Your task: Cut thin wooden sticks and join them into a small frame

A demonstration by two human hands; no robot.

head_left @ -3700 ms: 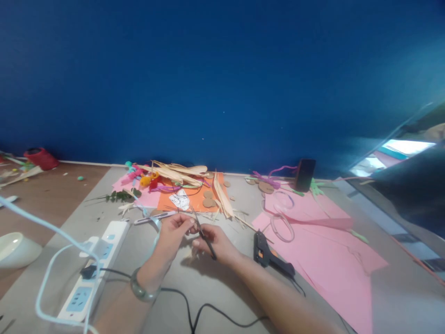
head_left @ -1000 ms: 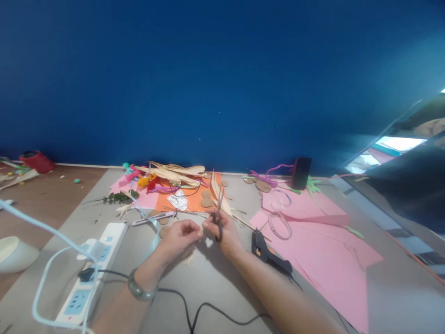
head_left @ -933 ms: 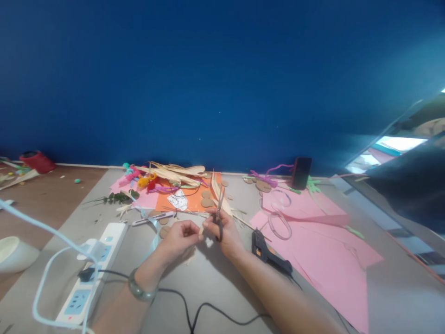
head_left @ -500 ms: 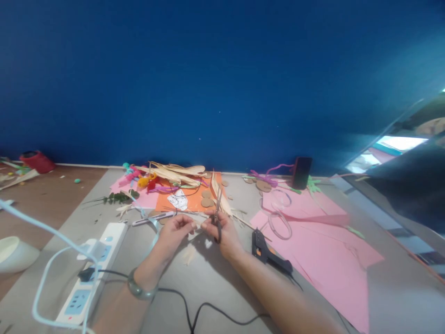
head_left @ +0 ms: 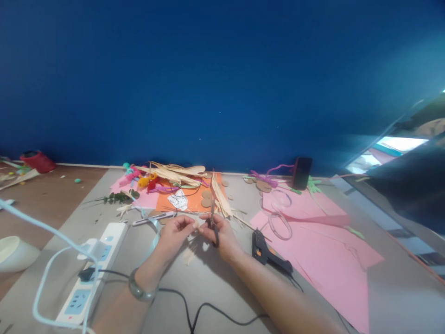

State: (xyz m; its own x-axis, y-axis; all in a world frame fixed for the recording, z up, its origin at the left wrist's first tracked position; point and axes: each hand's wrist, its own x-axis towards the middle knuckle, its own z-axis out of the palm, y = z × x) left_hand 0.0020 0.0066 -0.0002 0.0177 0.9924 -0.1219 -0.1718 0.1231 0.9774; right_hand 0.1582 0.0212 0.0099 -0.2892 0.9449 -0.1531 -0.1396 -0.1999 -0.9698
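One pale scrap (head_left: 196,226) pinched, left hand (head_left: 174,234); scissors (head_left: 216,235) clasped, right hand (head_left: 225,237); power strip (head_left: 103,253), glue gun (head_left: 267,255) flanking.

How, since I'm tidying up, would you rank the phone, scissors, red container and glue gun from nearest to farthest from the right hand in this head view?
1. Scissors: held in the right hand.
2. Glue gun: to its right.
3. Phone: back right, by the wall.
4. Red container: far left, by the wall.
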